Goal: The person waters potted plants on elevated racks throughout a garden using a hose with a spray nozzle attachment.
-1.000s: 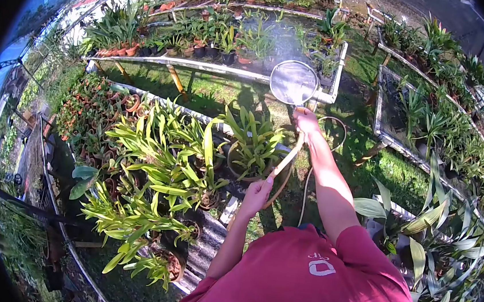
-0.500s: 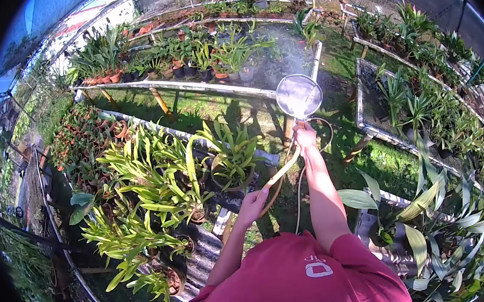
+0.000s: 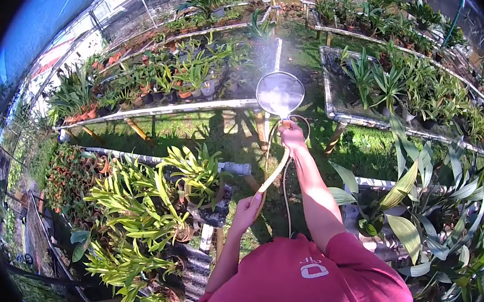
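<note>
My right hand (image 3: 291, 136) is closed around the upper end of a yellowish garden hose (image 3: 275, 173), just below a round mesh strainer (image 3: 280, 92) with a dark rim. White water gushes against the mesh, and a fine mist (image 3: 260, 52) drifts beyond it. Lower down, my left hand (image 3: 244, 212) grips the same hose. The strainer hangs in front of the near right corner of a mesh bench (image 3: 171, 109). How the strainer is held to the hose end is hidden by my fingers and the spray.
Potted plants (image 3: 193, 83) fill the benches ahead, and another planted bench (image 3: 365, 120) stands at right. Strappy-leaved pots (image 3: 133, 205) crowd near my left side. Broad leaves (image 3: 407, 237) reach in at right. A loop of hose (image 3: 285, 198) hangs over the grass path.
The view has turned to the right, so benches and plants sit further left in it. Strainer, hose and both hands have swung right relative to the benches. Both hands keep their hold.
</note>
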Demonstrator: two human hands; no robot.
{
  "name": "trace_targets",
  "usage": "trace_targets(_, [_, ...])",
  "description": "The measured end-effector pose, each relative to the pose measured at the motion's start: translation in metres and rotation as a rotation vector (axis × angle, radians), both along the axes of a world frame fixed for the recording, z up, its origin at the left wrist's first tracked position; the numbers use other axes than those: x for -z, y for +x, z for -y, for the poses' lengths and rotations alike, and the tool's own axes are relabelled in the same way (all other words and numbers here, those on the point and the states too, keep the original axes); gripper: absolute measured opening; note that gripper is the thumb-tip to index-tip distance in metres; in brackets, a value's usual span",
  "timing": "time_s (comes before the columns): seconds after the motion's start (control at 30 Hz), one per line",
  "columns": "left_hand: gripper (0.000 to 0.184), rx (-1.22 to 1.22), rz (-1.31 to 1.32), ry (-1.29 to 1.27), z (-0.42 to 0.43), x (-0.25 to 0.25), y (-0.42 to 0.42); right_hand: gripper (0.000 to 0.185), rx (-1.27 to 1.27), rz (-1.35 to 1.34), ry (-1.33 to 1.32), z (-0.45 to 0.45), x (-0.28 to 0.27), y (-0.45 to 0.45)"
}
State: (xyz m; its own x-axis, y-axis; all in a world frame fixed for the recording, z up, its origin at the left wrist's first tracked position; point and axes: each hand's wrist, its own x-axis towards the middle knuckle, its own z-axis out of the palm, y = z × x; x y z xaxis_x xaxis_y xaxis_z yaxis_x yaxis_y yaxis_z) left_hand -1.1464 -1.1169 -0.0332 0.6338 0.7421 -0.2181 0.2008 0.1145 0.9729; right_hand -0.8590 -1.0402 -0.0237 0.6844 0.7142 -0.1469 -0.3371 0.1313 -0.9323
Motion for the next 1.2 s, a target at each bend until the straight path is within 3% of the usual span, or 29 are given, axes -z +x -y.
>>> trace_targets(0.2, [0.045,0.102,-0.011,0.065,-0.001,0.009,0.043,0.023,0.372,-0.051,-0.028,0.059,0.011,0.052])
trace_targets(0.33, [0.04,0.179,-0.047,0.132,-0.005,0.023,0.072,0.029,0.613,-0.113,-0.086,0.103,0.016,0.078])
trace_targets(0.47, [0.036,0.303,0.058,0.303,-0.018,0.039,0.094,0.028,0.662,-0.129,0.021,0.141,0.024,0.094])
trace_targets(0.7, [0.039,0.456,0.028,0.183,-0.021,0.01,0.102,0.012,0.824,-0.096,0.073,0.171,-0.001,0.085])
trace_targets(1.2, [0.037,0.675,0.091,0.187,-0.023,-0.006,0.108,0.027,1.07,-0.031,0.021,0.217,0.009,0.069])
